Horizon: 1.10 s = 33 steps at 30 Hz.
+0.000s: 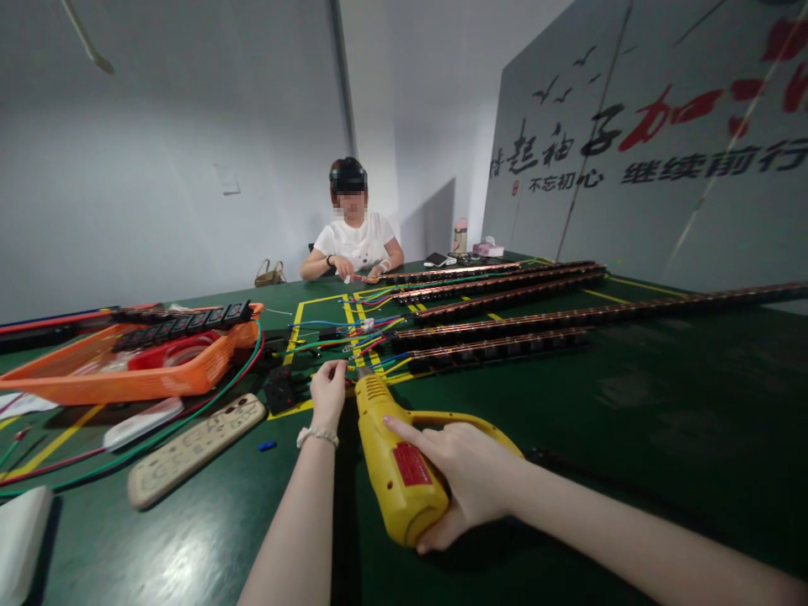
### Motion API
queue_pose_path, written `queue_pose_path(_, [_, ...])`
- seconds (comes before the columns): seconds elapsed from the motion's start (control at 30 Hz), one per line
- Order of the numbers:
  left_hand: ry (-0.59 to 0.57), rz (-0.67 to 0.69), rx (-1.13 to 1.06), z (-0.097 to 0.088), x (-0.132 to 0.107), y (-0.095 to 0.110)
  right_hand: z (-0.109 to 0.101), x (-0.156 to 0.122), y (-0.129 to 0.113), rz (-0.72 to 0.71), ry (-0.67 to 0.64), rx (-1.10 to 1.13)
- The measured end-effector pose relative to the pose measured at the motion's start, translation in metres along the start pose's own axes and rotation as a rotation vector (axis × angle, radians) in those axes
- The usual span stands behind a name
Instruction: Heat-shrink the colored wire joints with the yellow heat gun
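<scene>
My right hand (467,463) is wrapped around a yellow heat gun (385,446) with a red label, its handle loop passing behind my fingers. The metal nozzle (364,370) points away from me, toward coloured wires (391,362). Just left of the nozzle, my left hand (328,391) is closed in a pinch at the wire ends; the pinched spot is small and partly hidden by the fingers. These wires come out of the nearest of several long dark strips with copper-coloured rails (498,347), which lie on the green table (599,471).
An orange basket (126,379) with red tape stands at left. Near it lie a beige power strip (195,450), a white case (144,423), a black block (281,389) and a small blue piece (268,445). Across the table sits a person (353,236) handling another strip.
</scene>
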<state>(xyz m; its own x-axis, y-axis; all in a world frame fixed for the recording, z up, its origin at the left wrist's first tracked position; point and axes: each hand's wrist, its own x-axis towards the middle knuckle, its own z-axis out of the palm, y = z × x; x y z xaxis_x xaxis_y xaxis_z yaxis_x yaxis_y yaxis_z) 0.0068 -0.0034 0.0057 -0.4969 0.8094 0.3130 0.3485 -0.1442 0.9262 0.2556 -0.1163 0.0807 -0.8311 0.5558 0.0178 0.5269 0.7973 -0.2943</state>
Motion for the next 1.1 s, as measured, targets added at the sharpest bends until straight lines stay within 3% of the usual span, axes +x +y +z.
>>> queue_pose_path(0.4, [0.012, -0.033, -0.056, 0.001, -0.002, 0.006, 0.001, -0.037, 0.021, 0.123, 0.088, -0.061])
queue_pose_path(0.73, [0.035, 0.051, -0.045, -0.002, -0.009, 0.018, 0.002, -0.037, 0.022, 0.134, 0.074, -0.05])
queue_pose_path(1.1, [0.026, 0.008, -0.007, 0.0, -0.003, 0.006, 0.003, -0.025, 0.005, 0.174, 0.066, -0.044])
